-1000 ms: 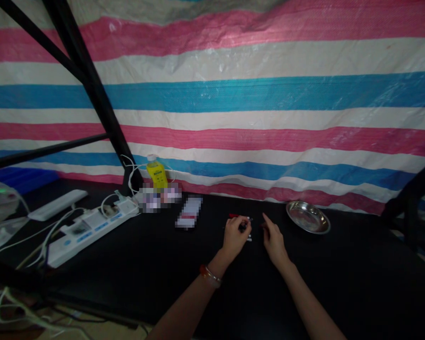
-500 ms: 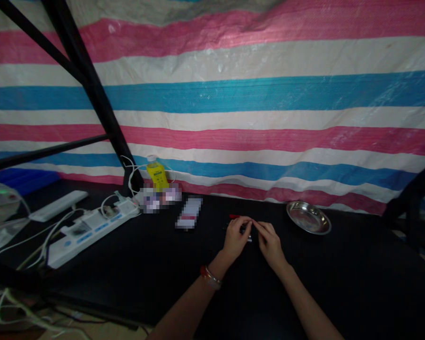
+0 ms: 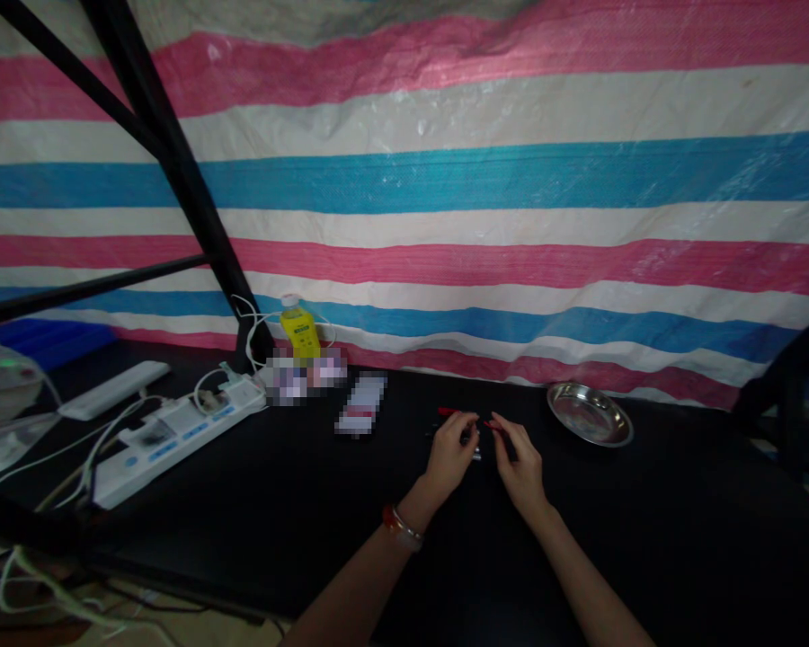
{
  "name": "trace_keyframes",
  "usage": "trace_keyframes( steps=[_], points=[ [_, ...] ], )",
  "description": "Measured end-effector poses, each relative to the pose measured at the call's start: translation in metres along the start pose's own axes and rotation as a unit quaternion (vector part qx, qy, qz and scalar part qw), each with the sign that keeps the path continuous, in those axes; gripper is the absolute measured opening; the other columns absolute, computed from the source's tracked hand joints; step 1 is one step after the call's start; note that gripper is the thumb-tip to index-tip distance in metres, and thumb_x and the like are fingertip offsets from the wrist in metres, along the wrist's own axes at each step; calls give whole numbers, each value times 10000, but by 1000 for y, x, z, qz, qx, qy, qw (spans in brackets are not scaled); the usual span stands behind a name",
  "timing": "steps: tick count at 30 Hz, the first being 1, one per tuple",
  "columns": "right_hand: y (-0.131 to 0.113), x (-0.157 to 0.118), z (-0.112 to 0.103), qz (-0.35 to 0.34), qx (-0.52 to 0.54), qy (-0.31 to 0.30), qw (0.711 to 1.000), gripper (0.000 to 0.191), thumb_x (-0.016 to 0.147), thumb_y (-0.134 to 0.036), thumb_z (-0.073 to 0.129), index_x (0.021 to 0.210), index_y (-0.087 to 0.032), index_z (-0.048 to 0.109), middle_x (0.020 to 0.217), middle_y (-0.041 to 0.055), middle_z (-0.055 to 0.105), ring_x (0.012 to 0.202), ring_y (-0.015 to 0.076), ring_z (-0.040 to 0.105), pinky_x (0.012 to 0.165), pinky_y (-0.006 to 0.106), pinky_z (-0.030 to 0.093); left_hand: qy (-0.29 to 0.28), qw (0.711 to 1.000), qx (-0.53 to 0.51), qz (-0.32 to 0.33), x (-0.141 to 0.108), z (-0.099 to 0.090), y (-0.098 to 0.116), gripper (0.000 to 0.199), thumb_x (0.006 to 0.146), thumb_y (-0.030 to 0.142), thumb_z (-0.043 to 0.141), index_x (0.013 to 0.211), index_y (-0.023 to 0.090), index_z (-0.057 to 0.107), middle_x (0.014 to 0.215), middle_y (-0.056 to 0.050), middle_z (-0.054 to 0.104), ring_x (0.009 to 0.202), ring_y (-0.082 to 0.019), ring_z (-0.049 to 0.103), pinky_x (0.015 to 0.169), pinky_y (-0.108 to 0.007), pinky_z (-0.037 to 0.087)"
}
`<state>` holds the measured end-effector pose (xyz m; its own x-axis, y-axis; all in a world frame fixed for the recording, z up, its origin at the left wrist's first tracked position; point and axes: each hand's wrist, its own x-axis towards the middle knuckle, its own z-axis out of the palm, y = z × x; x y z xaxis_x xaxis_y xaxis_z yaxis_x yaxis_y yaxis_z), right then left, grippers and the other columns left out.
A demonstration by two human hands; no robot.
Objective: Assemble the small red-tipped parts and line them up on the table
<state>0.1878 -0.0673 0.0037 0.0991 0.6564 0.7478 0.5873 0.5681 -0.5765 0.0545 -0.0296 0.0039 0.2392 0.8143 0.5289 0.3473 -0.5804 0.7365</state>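
Note:
Above the black tabletop (image 3: 297,521), my two hands are close together with a small gap between their fingertips. The thumb and fingers of my right hand (image 3: 522,467) pinch a small red piece (image 3: 493,425), whose kind I cannot make out. My left hand (image 3: 450,454) is curled with its fingertips drawn together; whatever is in them is too small to name. Just behind it a red object (image 3: 448,412) lies on the table, partly covered by the hand. A small shiny item (image 3: 476,455) shows under the left fingers, mostly hidden.
To the right lies a round metal dish (image 3: 590,415). On the left are a blurred-out phone-like slab (image 3: 362,404), a yellow bottle (image 3: 300,332) and a white power strip (image 3: 175,440) with cables. A black metal frame (image 3: 189,198) and striped sheet (image 3: 485,180) stand behind.
My fingertips have come apart; the right hand has shifted slightly right, and a small red piece now shows in its fingers. The left hand has hardly moved.

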Motion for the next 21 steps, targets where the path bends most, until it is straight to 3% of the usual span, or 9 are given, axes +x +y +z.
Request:
trace_keyframes(
  steps=[21],
  points=[
    [3,0,1,-1,23,-36,999,315,876,-197,438,1163,-229,565,951,69,641,900,183,607,801,344,518,20,1000,-17,16,2,0,-2,207,829,101,481,923,186,645,952,-46,605,905,-150,589,834,-300,493]
  ],
)
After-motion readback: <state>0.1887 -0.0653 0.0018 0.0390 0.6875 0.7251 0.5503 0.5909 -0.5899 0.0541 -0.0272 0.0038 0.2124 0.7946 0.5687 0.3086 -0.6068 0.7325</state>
